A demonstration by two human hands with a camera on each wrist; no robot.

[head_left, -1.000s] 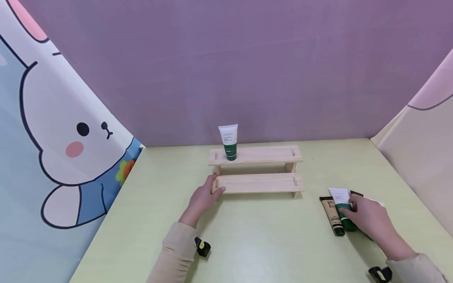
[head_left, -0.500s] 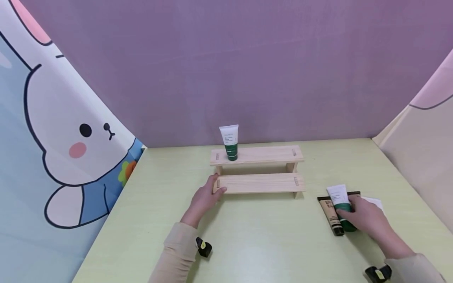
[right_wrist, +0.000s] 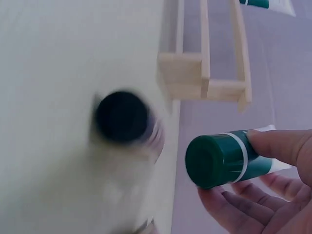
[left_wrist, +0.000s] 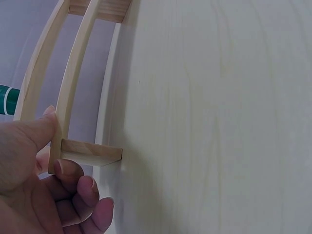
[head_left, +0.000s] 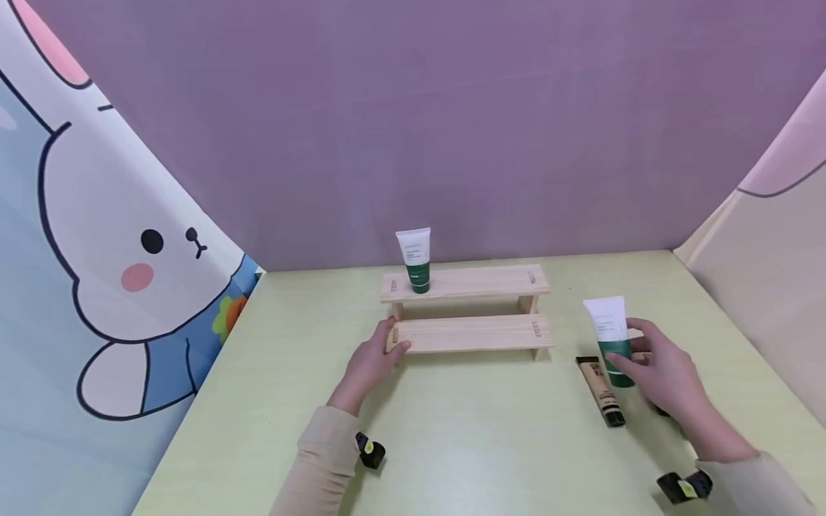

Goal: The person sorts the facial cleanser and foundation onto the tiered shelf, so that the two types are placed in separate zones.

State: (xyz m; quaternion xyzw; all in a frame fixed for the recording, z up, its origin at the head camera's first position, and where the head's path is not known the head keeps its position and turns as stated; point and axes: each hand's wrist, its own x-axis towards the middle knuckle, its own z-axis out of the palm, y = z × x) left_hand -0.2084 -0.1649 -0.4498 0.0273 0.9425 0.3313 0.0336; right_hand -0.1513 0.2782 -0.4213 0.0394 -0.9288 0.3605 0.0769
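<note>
My left hand [head_left: 373, 367] grips the left end of the lower board of a two-tier wooden rack [head_left: 474, 335]. In the left wrist view its thumb and fingertips pinch the board's end [left_wrist: 61, 131]. A white-and-green squeeze tube [head_left: 416, 259] stands cap down on the upper board's left part. My right hand [head_left: 674, 373] holds a similar squeeze tube [head_left: 606, 322] above the table, right of the rack, green cap [right_wrist: 204, 162] downward. Below it lies a tan tube with black ends [head_left: 601, 393]. More tubes behind the right hand are mostly hidden.
The pale wooden table [head_left: 490, 437] reaches a purple backdrop [head_left: 516, 129] behind the rack. A rabbit-printed cloth [head_left: 97, 287] hangs at the left, a pale one [head_left: 774, 287] at the right. Black wrist devices [head_left: 371, 451] sit by both cuffs.
My right hand has lifted the white-and-green tube off the other tubes, up and slightly left, and it now stands nearly upright. The left hand stays on the rack.
</note>
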